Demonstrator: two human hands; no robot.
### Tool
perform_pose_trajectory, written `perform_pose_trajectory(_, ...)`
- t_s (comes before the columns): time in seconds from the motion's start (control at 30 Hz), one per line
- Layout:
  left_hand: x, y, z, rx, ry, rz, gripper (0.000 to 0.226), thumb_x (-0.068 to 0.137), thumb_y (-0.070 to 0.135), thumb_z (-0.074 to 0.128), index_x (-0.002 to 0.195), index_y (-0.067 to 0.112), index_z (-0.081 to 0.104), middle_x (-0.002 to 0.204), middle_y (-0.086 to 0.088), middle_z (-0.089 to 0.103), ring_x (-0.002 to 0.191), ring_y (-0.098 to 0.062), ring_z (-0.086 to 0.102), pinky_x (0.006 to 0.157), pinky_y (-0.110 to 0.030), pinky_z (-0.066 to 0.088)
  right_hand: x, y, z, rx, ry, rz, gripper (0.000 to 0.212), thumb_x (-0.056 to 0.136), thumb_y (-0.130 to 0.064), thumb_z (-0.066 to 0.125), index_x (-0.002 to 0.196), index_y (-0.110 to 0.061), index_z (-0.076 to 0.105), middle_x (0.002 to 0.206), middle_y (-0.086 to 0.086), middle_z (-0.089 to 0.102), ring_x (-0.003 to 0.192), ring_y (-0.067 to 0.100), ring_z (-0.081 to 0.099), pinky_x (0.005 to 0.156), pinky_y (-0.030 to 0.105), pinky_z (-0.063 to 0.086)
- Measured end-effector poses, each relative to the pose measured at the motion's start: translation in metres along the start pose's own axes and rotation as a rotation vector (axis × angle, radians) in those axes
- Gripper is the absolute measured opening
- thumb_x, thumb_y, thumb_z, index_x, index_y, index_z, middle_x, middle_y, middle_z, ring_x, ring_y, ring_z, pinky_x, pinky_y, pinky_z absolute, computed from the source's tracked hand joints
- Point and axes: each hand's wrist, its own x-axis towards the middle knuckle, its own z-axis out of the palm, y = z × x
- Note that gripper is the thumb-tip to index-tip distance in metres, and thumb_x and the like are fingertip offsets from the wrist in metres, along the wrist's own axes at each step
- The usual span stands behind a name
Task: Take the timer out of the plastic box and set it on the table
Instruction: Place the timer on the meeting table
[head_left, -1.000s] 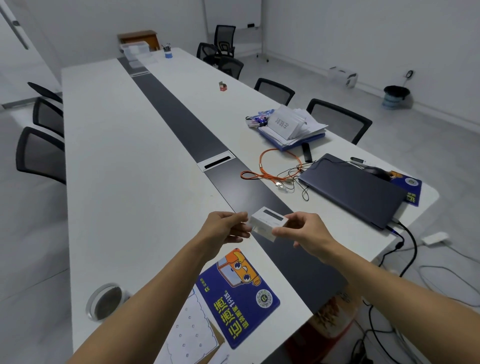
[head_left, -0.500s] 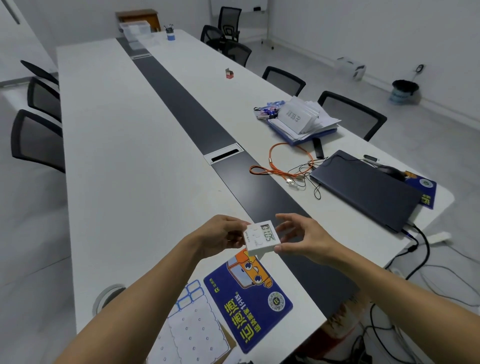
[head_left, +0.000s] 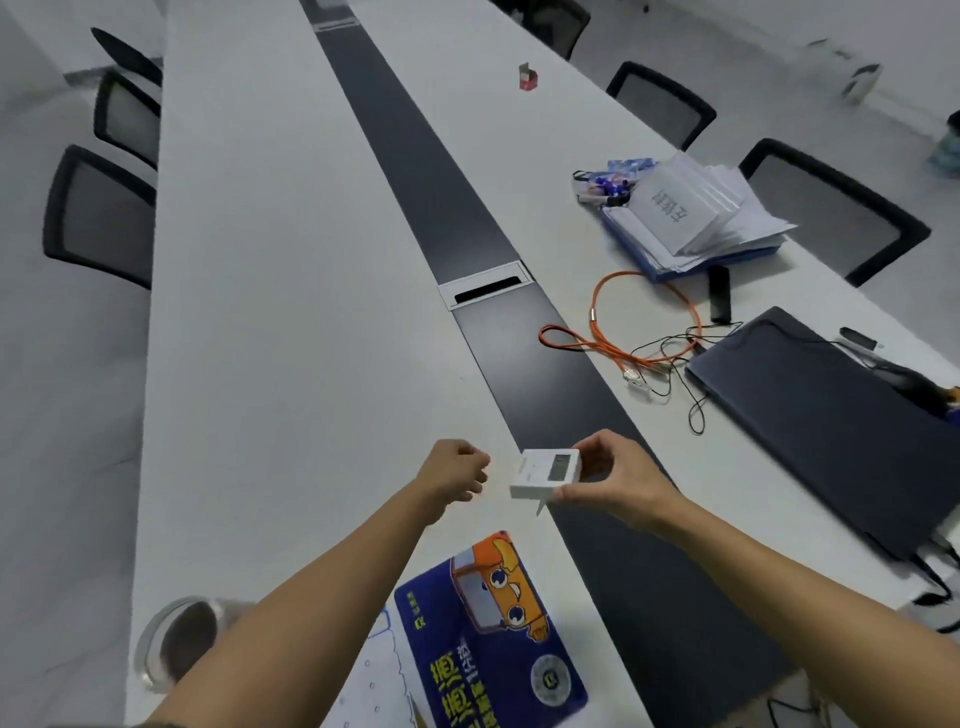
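Note:
A small white timer (head_left: 540, 474) with a grey display faces up, just above the long white table (head_left: 270, 322), at the edge of its dark centre strip. My right hand (head_left: 610, 475) grips the timer by its right side, thumb under and fingers over. A thin white stand sticks down from the timer's underside. My left hand (head_left: 457, 475) hovers a little to the left of the timer, fingers curled in and holding nothing. No plastic box is in view.
A blue cartoon card (head_left: 493, 629) and a dotted white sheet lie at the near edge. A round cable port (head_left: 179, 639) sits at near left. Orange cord (head_left: 618, 338), closed dark laptop (head_left: 836, 415), paper stack (head_left: 691, 213) and chairs lie to the right.
My left hand has let go of the timer and drawn back to the left. The right hand alone holds it, lower and nearer the table. The camera has tilted down.

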Motion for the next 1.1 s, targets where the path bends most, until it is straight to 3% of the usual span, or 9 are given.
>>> perform_pose_trajectory(0.13, 0.044, -0.015, -0.01, 0.377, 0.248, 0.005, 0.029, 0.097, 0.025, 0.049, 0.115, 0.006, 0.06, 0.119, -0.013, 0.063, 0.104, -0.028, 0.059, 0.086, -0.035, 0.048, 0.06, 0.008, -0.01, -0.136, 0.071, 0.045, 0.067, 0.059, -0.045, 0.09, 0.108, -0.022, 0.05, 0.113, 0.0, 0.062, 0.097, 0.013, 0.064, 0.066, 0.017, 0.056)
perform_pose_trajectory(0.4, 0.11, -0.046, -0.007, 0.775, 0.296, -0.015, 0.046, 0.1, 0.03, 0.035, 0.141, 0.012, 0.041, 0.147, -0.015, 0.037, 0.131, -0.032, 0.039, 0.104, -0.042, 0.038, 0.155, 0.032, -0.013, -0.286, 0.161, 0.181, 0.073, 0.055, -0.052, 0.087, 0.107, -0.02, 0.047, 0.109, 0.001, 0.064, 0.095, 0.018, 0.062, 0.061, 0.02, 0.047)
perform_pose_trajectory(0.5, 0.129, -0.057, -0.003, 0.83, 0.259, -0.034, 0.057, 0.102, 0.037, 0.028, 0.154, 0.016, 0.018, 0.162, -0.016, 0.009, 0.149, -0.035, 0.011, 0.118, -0.046, 0.021, 0.181, 0.037, -0.01, -0.293, 0.193, 0.224, 0.073, 0.055, -0.054, 0.085, 0.107, -0.018, 0.047, 0.109, 0.002, 0.064, 0.097, 0.021, 0.062, 0.067, 0.027, 0.051)
perform_pose_trajectory(0.63, 0.141, -0.076, 0.007, 0.852, 0.325, 0.0, 0.064, 0.102, 0.047, 0.017, 0.155, 0.022, -0.007, 0.163, -0.011, -0.016, 0.151, -0.031, -0.014, 0.122, -0.046, -0.002, 0.202, 0.036, -0.001, -0.337, 0.238, 0.255, 0.075, 0.058, -0.058, 0.082, 0.109, -0.017, 0.046, 0.111, 0.003, 0.063, 0.1, 0.024, 0.063, 0.072, 0.033, 0.054)
perform_pose_trajectory(0.83, 0.152, -0.103, 0.016, 0.884, 0.454, 0.053, 0.067, 0.097, 0.05, 0.011, 0.155, 0.022, -0.003, 0.164, -0.012, -0.008, 0.151, -0.031, -0.008, 0.121, -0.049, -0.003, 0.222, 0.03, 0.013, -0.411, 0.223, 0.296, 0.081, 0.066, -0.072, 0.069, 0.118, -0.017, 0.039, 0.118, 0.005, 0.063, 0.106, 0.028, 0.062, 0.071, 0.031, 0.044)
perform_pose_trajectory(0.9, 0.154, -0.108, 0.018, 0.894, 0.482, 0.074, 0.067, 0.097, 0.05, 0.016, 0.155, 0.022, -0.002, 0.164, -0.012, -0.007, 0.152, -0.03, -0.008, 0.121, -0.05, -0.002, 0.228, 0.027, 0.013, -0.326, 0.203, 0.34, 0.083, 0.074, -0.074, 0.059, 0.131, -0.018, 0.038, 0.126, 0.005, 0.06, 0.111, 0.029, 0.061, 0.078, 0.035, 0.049)
perform_pose_trajectory(0.97, 0.156, -0.111, 0.018, 0.887, 0.497, 0.089, 0.067, 0.098, 0.051, 0.019, 0.156, 0.023, 0.0, 0.164, -0.011, -0.006, 0.152, -0.029, -0.008, 0.121, -0.05, -0.001, 0.235, 0.024, 0.013, -0.016, 0.201, 0.44, 0.077, 0.084, -0.067, 0.05, 0.144, -0.021, 0.032, 0.131, 0.008, 0.058, 0.104, 0.028, 0.067, 0.079, 0.041, 0.058)
perform_pose_trajectory(1.03, 0.156, -0.112, 0.018, 0.88, 0.508, 0.097, 0.067, 0.097, 0.05, 0.021, 0.156, 0.022, 0.005, 0.165, -0.011, -0.002, 0.152, -0.029, -0.004, 0.121, -0.049, 0.001, 0.24, 0.02, 0.014, 0.332, 0.193, 0.552, 0.052, 0.099, -0.043, 0.045, 0.142, -0.016, 0.039, 0.115, 0.013, 0.066, 0.083, 0.025, 0.074, 0.065, 0.035, 0.062)
perform_pose_trajectory(1.1, 0.157, -0.112, 0.018, 0.881, 0.513, 0.1, 0.067, 0.097, 0.05, 0.021, 0.156, 0.021, 0.009, 0.165, -0.011, 0.001, 0.152, -0.029, -0.002, 0.121, -0.049, 0.003, 0.244, 0.015, 0.016, 0.481, 0.195, 0.595, 0.037, 0.103, -0.025, 0.042, 0.137, -0.011, 0.046, 0.104, 0.015, 0.069, 0.078, 0.025, 0.074, 0.064, 0.032, 0.061)
